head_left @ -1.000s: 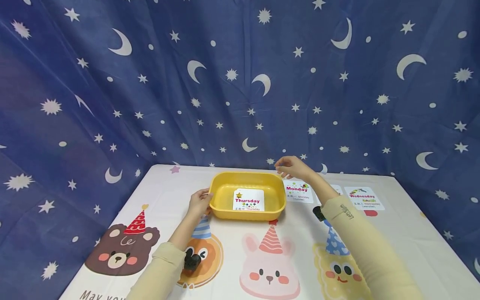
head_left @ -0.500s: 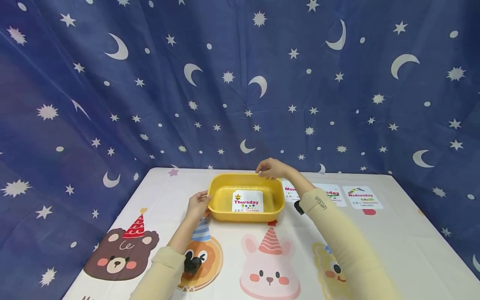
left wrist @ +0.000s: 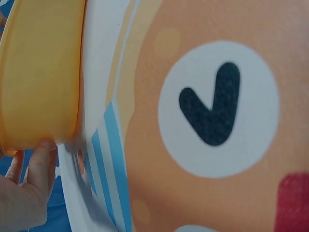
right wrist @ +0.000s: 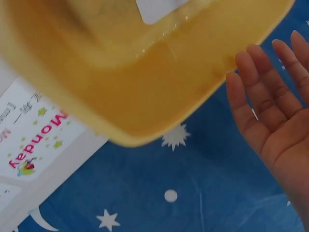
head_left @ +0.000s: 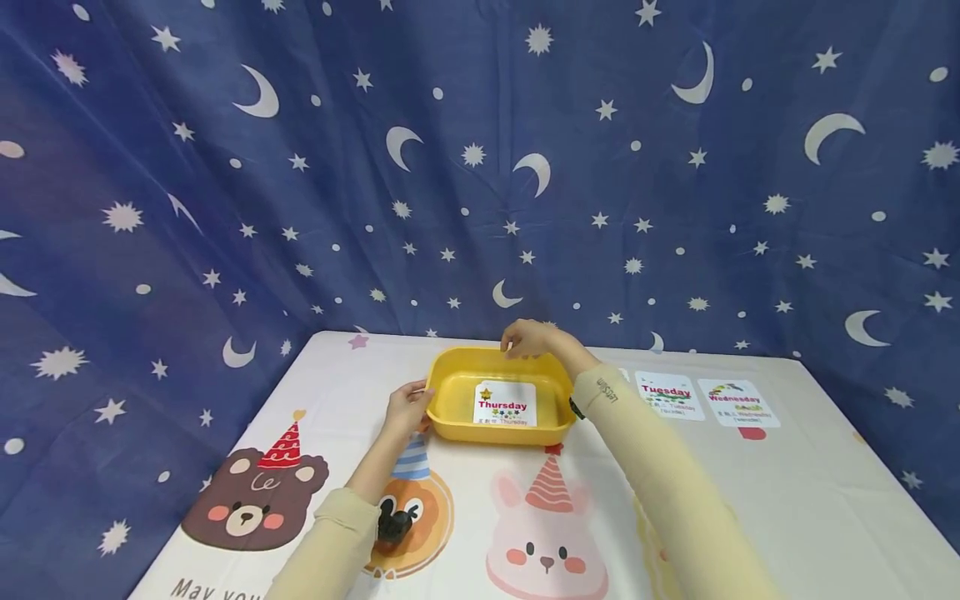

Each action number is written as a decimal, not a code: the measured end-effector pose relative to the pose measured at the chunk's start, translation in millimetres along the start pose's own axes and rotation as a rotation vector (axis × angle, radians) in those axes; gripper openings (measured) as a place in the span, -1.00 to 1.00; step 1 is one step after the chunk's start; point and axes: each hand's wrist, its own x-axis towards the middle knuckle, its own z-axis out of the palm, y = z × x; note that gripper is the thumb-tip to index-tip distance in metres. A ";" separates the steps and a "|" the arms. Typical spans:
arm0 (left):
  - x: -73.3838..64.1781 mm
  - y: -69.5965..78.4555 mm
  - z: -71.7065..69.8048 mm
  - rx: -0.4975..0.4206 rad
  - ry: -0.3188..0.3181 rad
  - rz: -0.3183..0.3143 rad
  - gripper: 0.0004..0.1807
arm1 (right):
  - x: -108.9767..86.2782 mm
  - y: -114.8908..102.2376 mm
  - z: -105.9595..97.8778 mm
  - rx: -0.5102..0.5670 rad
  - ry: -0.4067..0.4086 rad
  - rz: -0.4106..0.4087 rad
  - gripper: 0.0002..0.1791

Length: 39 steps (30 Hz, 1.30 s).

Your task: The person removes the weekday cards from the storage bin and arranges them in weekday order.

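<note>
A yellow plastic basin (head_left: 501, 434) rests on the table, with a white card reading "Thursday" (head_left: 505, 404) lying inside. At its left end my left hand (head_left: 406, 410) holds the wall; in the left wrist view the fingers (left wrist: 41, 164) meet the basin's end, part of them hidden behind it. My right hand (head_left: 528, 339) is at the back rim with fingers bent down in the head view. Seen from the right wrist, that hand (right wrist: 285, 116) has its fingers spread, the tips beside or lightly at the rim, gripping nothing.
Right of the basin lie a "Tuesday" card (head_left: 670, 397) and a "Wednesday" card (head_left: 739, 403). A "Monday" card (right wrist: 38, 140) lies close to the basin, mostly behind my right arm in the head view. The star-patterned curtain (head_left: 480, 167) hangs behind the table.
My right hand has moved left from above the Monday card to the basin's back rim, its forearm now covering that card. My left hand stays at the basin's left end.
</note>
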 end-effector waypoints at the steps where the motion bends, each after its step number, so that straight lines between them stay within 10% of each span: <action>1: -0.3 -0.1 0.3 0.003 0.002 0.004 -0.57 | 4.1 0.0 2.0 -0.004 -0.010 0.004 -0.70; 20: 2.6 -2.9 1.3 -0.037 0.018 -0.010 -0.59 | 29.7 -12.1 35.4 -0.407 -0.094 0.064 -0.70; 39: 3.2 -3.1 1.3 -0.023 0.039 0.005 -0.60 | 37.4 -11.2 56.3 -0.565 -0.174 0.074 -0.34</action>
